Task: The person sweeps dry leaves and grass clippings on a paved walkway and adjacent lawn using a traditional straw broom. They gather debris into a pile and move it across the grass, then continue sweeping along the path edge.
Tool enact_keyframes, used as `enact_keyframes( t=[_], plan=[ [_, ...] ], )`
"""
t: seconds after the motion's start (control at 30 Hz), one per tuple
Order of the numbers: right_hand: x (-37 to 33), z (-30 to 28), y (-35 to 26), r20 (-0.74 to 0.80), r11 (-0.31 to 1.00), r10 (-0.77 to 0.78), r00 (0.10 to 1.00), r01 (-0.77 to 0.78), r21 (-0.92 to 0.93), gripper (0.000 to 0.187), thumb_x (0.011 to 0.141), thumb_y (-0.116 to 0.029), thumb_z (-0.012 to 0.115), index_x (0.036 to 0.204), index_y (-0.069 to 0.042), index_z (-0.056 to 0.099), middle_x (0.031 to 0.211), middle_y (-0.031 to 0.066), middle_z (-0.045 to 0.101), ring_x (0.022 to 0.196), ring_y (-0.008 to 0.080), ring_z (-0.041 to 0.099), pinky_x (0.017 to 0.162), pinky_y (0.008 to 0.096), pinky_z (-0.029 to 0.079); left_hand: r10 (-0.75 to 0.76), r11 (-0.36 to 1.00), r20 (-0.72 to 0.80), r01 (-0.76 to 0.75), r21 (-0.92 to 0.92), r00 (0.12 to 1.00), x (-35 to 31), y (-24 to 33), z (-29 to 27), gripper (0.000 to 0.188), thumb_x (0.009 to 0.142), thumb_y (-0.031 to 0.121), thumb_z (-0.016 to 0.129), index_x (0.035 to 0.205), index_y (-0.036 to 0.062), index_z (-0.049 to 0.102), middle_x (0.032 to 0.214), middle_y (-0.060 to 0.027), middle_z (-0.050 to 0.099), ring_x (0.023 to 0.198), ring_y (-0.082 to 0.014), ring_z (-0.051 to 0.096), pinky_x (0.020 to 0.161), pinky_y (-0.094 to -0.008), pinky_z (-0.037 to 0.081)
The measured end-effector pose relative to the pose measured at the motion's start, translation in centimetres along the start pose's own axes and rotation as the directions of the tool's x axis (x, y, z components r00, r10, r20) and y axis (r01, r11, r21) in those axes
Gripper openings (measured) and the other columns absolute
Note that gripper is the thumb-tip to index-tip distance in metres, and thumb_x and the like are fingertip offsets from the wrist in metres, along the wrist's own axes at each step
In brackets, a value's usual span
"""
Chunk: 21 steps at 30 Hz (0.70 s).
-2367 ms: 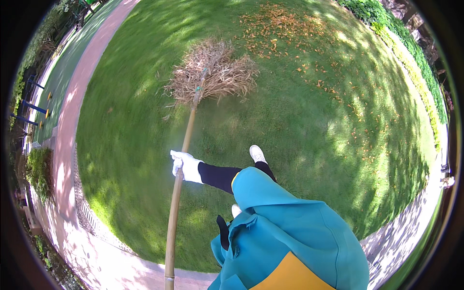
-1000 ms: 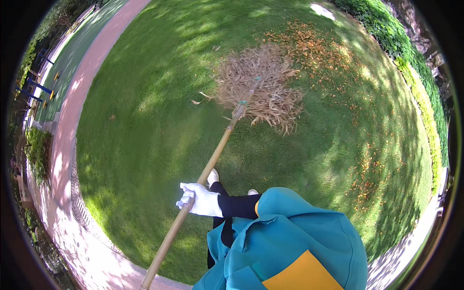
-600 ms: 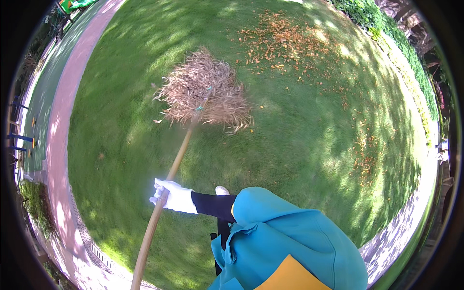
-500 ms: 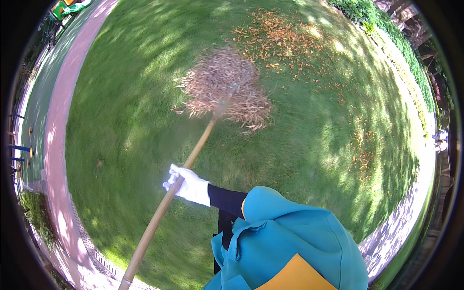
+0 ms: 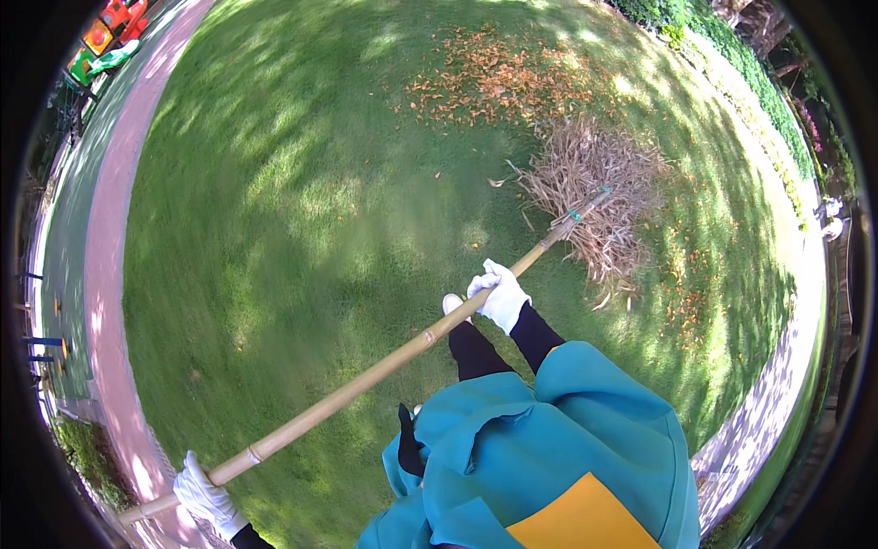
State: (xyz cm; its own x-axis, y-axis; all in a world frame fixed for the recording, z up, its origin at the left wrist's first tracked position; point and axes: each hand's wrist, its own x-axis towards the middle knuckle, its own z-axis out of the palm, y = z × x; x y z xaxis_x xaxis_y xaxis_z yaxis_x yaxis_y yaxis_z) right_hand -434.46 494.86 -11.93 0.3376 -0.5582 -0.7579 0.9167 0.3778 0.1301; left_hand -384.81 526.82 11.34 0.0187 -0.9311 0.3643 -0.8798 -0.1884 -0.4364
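Note:
A broom with a long bamboo handle and a wide head of dry brown twigs slants across the lawn from lower left to upper right. Green ties bind the head to the pole. My right hand, in a white glove, grips the handle below the head. Near the handle's far end at the lower left, my left hand, also white-gloved, is closed round the pole. Orange fallen leaves lie scattered on the grass just beyond the broom head.
More dry leaves dot the grass on the right. A pinkish path borders the left side, and a paved strip the right. Coloured play equipment stands far left; a green hedge runs far right. My shoe shows beside the handle.
The broom head has swung right across the grass, toward the orange leaves. My right hand moved right with the handle. My left hand has come into view at the lower left.

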Motion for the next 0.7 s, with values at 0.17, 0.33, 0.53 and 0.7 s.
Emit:
enact_keyframes(
  t=[0.17, 0.33, 0.53, 0.7],
  plan=[
    [4.5, 4.6, 4.4, 0.036, 0.954, 0.284, 0.958, -0.279, -0.11, 0.025, 0.094, -0.026, 0.05, 0.07, -0.019, 0.048, 0.043, -0.0084, 0.032, 0.037, 0.0095, 0.034, 0.051, 0.0315, 0.04, -0.317, 0.943, 0.043, 0.311, 0.117, 0.947, -1.2, 0.6, -4.8, 0.028, 0.081, 0.003, 0.055, 0.108, 0.0092, 0.061, 0.073, -0.002, 0.059, 0.069, -0.0187, 0.056, 0.062, -0.0351, 0.045],
    [7.5, 10.5, 12.7, -0.106, 0.776, 0.537, 0.837, -0.539, -0.328, 0.029, 0.092, -0.027, 0.052, 0.068, -0.016, 0.043, 0.043, -0.0073, 0.032, 0.036, 0.0132, 0.037, 0.047, 0.0405, 0.043, -0.504, 0.838, 0.205, 0.418, 0.35, 0.839, 0.4, 2.0, -12.6, 0.024, 0.081, 0.006, 0.055, 0.103, 0.0095, 0.062, 0.072, -0.0035, 0.06, 0.067, -0.0208, 0.057, 0.06, -0.0363, 0.045],
    [12.7, 19.3, 21.2, -0.062, 0.686, 0.616, 0.785, -0.573, -0.448, 0.029, 0.093, -0.027, 0.052, 0.07, -0.013, 0.042, 0.054, -0.0007, 0.04, 0.05, 0.0178, 0.046, 0.062, 0.0389, 0.05, -0.447, 0.839, 0.252, 0.305, 0.45, 0.858, 11.4, 1.9, -15.5, 0.019, 0.081, 0.008, 0.054, 0.098, 0.0098, 0.064, 0.071, -0.0054, 0.061, 0.065, -0.0234, 0.058, 0.057, -0.0379, 0.045],
    [16.5, 23.9, 18.2, 0.103, 0.819, 0.552, 0.828, -0.516, -0.25, 0.03, 0.093, -0.025, 0.054, 0.068, -0.011, 0.043, 0.057, -0.0008, 0.042, 0.054, 0.0162, 0.047, 0.076, 0.0432, 0.053, -0.289, 0.872, 0.245, 0.149, 0.465, 0.925, 22.4, -0.9, -14.0, 0.016, 0.082, 0.01, 0.054, 0.093, 0.0101, 0.065, 0.07, -0.007, 0.062, 0.064, -0.0256, 0.059, 0.055, -0.0391, 0.045]
  ],
)
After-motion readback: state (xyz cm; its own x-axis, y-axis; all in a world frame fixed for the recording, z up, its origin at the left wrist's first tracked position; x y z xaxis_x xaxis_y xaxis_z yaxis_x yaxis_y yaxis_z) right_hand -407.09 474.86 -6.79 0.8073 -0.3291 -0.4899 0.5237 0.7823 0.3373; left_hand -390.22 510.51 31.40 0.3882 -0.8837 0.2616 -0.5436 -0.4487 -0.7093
